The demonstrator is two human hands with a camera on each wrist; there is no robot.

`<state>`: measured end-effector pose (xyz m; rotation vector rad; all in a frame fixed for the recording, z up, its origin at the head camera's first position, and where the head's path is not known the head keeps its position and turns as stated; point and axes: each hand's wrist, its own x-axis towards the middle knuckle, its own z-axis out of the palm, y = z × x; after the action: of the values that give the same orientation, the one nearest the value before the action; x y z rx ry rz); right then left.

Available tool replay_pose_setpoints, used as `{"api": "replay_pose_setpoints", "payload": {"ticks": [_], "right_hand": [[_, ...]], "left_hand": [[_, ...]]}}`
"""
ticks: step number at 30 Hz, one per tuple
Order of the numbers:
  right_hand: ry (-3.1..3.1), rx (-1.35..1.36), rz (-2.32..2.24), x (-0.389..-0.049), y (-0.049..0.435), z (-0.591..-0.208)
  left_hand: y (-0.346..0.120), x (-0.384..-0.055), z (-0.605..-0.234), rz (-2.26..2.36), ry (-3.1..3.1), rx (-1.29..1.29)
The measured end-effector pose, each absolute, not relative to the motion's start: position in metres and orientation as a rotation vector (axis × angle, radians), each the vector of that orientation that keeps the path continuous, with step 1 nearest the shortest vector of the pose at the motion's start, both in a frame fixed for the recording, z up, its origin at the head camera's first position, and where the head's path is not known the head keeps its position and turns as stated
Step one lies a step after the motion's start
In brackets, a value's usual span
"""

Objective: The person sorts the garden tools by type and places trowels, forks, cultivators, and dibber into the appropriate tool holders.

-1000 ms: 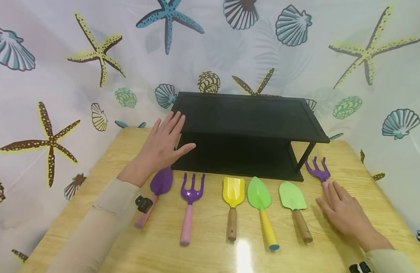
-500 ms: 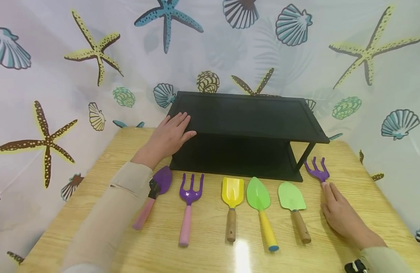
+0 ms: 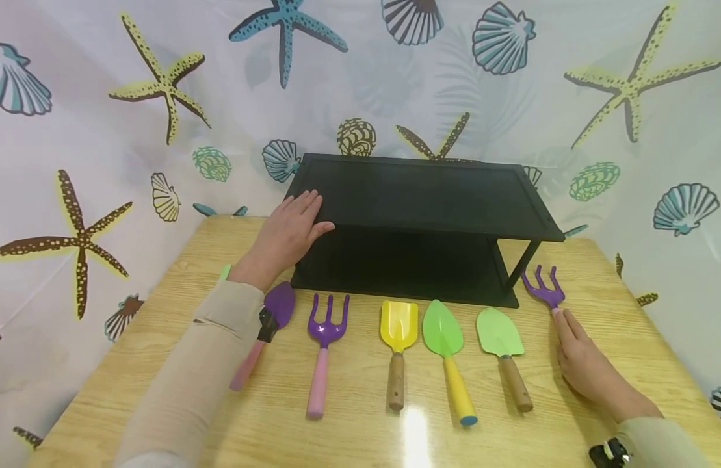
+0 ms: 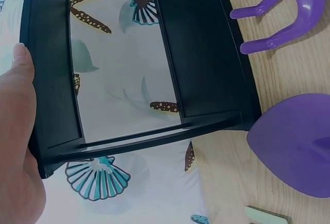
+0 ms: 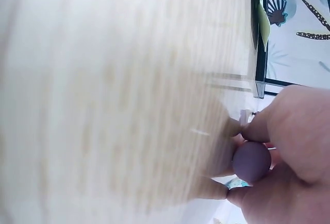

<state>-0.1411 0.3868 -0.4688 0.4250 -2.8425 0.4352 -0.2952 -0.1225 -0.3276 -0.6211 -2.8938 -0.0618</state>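
Note:
My left hand [image 3: 286,237] rests on the left end of a black two-tier rack [image 3: 419,195], fingers fairly straight on its top board. In the left wrist view the thumb [image 4: 20,62] lies along the board's edge. At the right, my right hand [image 3: 591,364] grips the pink handle of a purple hand fork [image 3: 549,294], which lies beside the rack's right end. Its rounded handle end [image 5: 251,162] shows between finger and thumb in the right wrist view. Under my left wrist is a purple trowel [image 3: 281,302], partly covered by the wrist strap.
Before the rack lie another purple hand fork [image 3: 327,329], a yellow shovel [image 3: 398,325], a green trowel [image 3: 443,328] with yellow handle, and a pale green trowel [image 3: 499,331]. A small green piece [image 3: 225,272] peeks out by my left forearm. Patterned cloth [image 3: 360,78] surrounds the table.
My left hand has come down onto the rack's top board, its fingers closer together. My right hand has closed on the fork's handle; the fork stays nearly in place.

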Motion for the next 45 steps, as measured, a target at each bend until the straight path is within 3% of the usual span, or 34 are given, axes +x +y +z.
{"api": "replay_pose_setpoints", "payload": {"ticks": [21,45], "right_hand": [[-2.656,0.230,0.388,-0.144,0.384,-0.449],[-2.592,0.289,0.445,-0.148,0.384,-0.442]], "left_hand": [[-0.121,-0.293,-0.327,-0.075,-2.895,-0.611],[-0.122,-0.293,-0.327,-0.083,-2.894,-0.605]]}}
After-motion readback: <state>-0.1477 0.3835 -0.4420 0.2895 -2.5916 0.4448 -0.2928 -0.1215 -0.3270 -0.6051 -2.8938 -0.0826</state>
